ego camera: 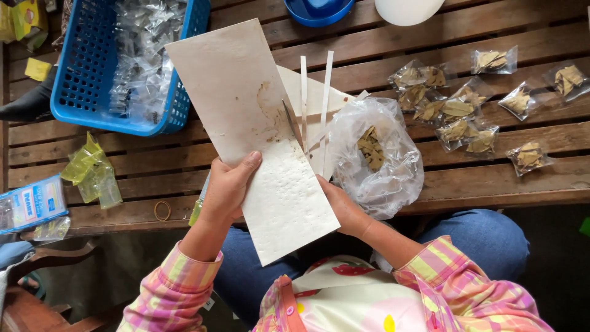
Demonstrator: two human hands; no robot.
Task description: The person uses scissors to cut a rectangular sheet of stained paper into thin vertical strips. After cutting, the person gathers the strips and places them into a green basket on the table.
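My left hand (226, 184) grips a large off-white, stained sheet of paper (252, 123) by its left edge, thumb on top. The sheet slants over the wooden slat table (491, 184). My right hand (344, 209) is mostly hidden behind the sheet's right edge and appears to hold scissors; a thin metal blade (290, 120) shows against the paper. Two narrow cut paper strips (326, 92) stand up behind the sheet. A clear plastic bag (384, 160) with dried leaves lies just right of the sheet.
A blue basket (86, 67) of small clear bags sits at the back left. Several small sealed packets of dried leaves (455, 110) lie at right. Yellow-green wrappers (92, 172), a rubber band (162, 210), a blue packet (31, 203), a blue lid (316, 9) and a white bowl (405, 9) are also there.
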